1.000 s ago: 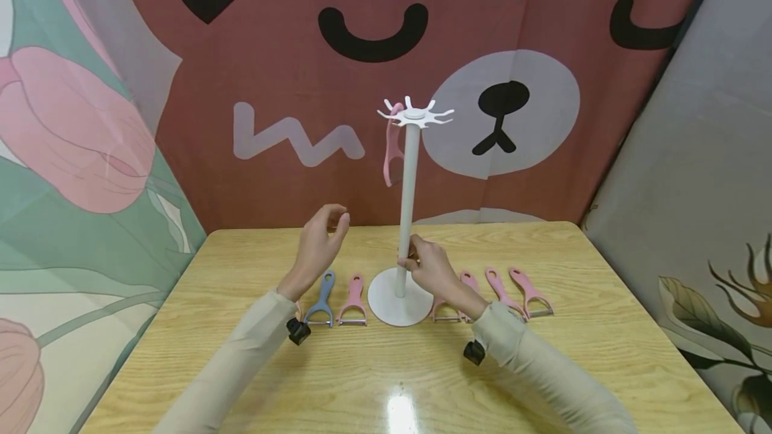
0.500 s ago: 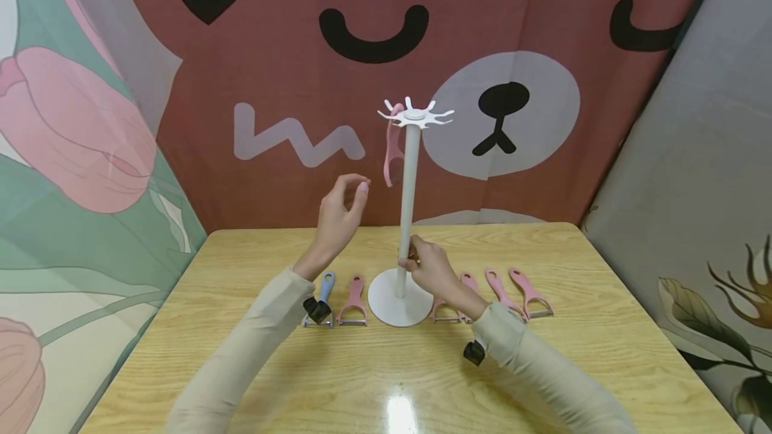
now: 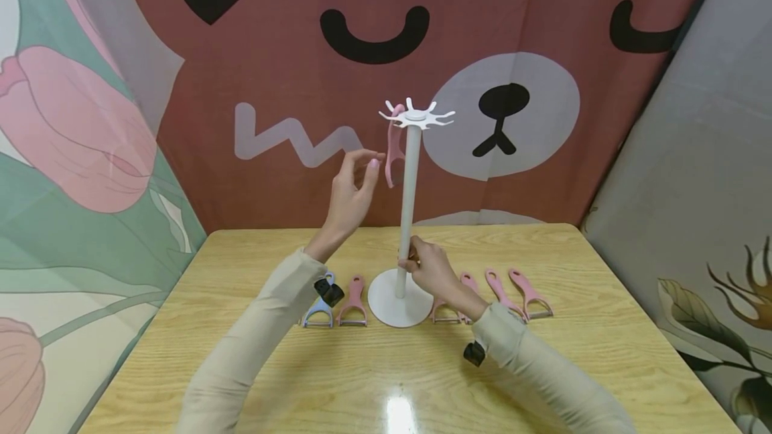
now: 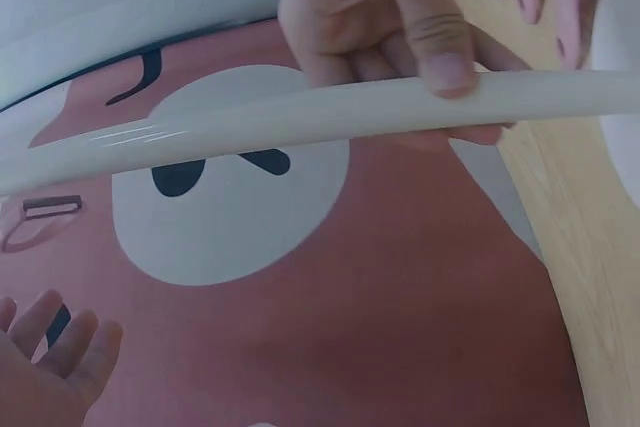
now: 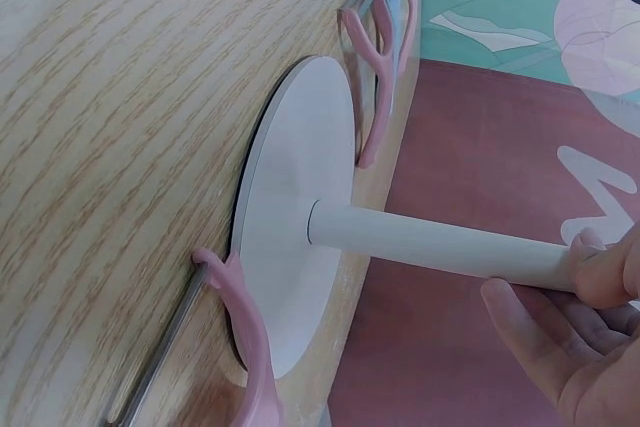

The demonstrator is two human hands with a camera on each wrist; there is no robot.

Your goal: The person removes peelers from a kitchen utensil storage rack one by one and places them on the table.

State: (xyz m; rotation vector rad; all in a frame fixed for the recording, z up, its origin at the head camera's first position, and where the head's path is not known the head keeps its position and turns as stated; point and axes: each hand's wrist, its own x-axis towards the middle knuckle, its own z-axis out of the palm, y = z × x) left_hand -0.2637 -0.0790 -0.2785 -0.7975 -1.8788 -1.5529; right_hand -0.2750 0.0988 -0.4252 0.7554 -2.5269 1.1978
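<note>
My right hand [image 3: 428, 265] grips the lower pole of a white stand [image 3: 409, 186], fingers and thumb around it; the right wrist view shows the pole [image 5: 440, 242] rising from a round base [image 5: 300, 217]. A pink peeler [image 3: 393, 149] hangs by its handle from the stand's pronged top [image 3: 415, 116], on the left. My left hand [image 3: 352, 196] is raised just left of that peeler, fingers loosely bent and holding nothing. In the left wrist view, this hand [image 4: 55, 362] appears at the lower left, apart from the hanging peeler's blade [image 4: 52, 206].
On the wooden table [image 3: 338, 380], a blue peeler [image 3: 319, 310] and a pink peeler [image 3: 354, 300] lie left of the base. Several pink peelers lie to its right, among them one at the far end [image 3: 529, 292]. A bear-print cloth [image 3: 289, 86] hangs behind.
My left hand has risen and moved right, from above the left part of the table to beside the hanging peeler. My right hand has kept its grip on the pole.
</note>
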